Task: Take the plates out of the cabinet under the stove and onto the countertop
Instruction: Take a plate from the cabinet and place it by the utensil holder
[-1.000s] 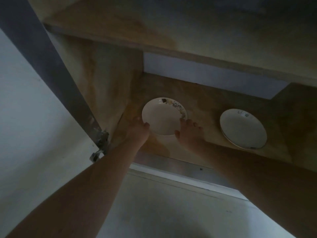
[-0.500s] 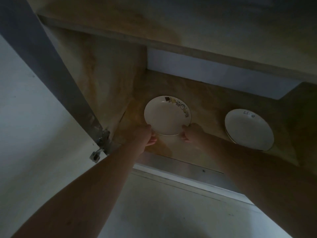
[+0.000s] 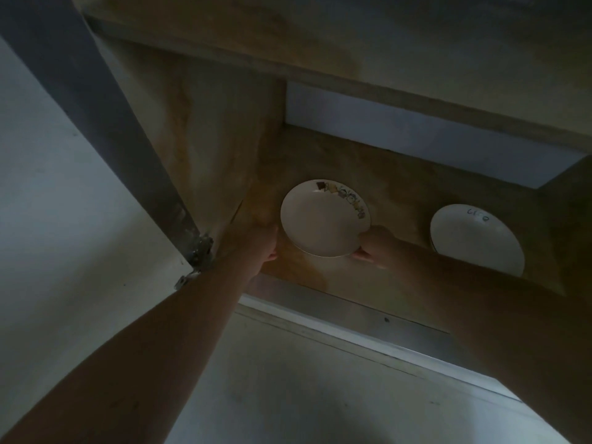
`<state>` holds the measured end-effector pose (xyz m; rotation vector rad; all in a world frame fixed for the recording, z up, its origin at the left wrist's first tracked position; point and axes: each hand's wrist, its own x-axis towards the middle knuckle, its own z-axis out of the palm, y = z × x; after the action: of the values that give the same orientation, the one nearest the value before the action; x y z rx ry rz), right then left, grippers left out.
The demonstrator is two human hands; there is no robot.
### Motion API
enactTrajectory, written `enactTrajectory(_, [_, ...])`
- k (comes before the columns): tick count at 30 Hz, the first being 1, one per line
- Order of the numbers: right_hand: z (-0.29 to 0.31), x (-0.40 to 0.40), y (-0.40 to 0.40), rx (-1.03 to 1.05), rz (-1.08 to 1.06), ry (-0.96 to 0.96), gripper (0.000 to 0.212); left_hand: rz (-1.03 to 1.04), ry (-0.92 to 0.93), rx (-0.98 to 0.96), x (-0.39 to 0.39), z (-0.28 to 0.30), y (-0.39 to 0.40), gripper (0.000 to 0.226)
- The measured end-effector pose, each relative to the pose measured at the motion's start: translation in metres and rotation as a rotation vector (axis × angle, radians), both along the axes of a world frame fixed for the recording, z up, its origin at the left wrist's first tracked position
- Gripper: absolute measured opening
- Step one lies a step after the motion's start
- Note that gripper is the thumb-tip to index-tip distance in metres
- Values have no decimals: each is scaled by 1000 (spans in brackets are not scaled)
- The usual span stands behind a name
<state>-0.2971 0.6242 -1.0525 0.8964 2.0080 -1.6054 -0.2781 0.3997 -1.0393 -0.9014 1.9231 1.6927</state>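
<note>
Hands grip one plate (image 3: 323, 219) inside the cabinet (image 3: 198, 129): left hand (image 3: 261, 243) at its 9 o'clock edge, right hand (image 3: 373, 245) at 4 o'clock. Second plate (image 3: 474, 241) lies at 3 o'clock, well apart, on the cabinet floor.

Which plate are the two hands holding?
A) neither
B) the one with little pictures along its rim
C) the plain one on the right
B: the left hand and right hand grip opposite edges of the picture-rimmed plate; the plain plate sits untouched.
</note>
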Motion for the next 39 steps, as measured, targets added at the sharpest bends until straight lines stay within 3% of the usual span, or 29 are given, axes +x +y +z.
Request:
enactTrajectory(3, [4, 7, 11, 28, 43, 25, 28, -9, 10, 21, -3, 1, 0, 40])
enactTrajectory(9, [7, 20, 19, 60, 224, 48, 43, -98, 17, 39, -1, -1, -2, 34])
enactTrajectory(19, [25, 32, 15, 129, 278, 51, 37, -249, 84, 80, 7, -11, -20, 34])
enactTrajectory(26, [44, 63, 14, 199, 301, 42, 36, -120, 11, 124, 42, 1, -13, 36])
enactTrajectory(30, [79, 99, 14, 282, 372, 24, 34, -117, 29, -71, 87, 32, -4, 33])
enactTrajectory(33, [118, 138, 12, 311, 359, -7, 31, -243, 150, -318, 129, 78, -10, 21])
enactTrajectory(35, [149, 168, 10, 364, 411, -24, 31, -387, 180, -464, 160, 115, -18, 26])
enactTrajectory(39, [237, 227, 3, 447, 552, -52, 26, -472, 115, -459, 223, 212, -32, 29])
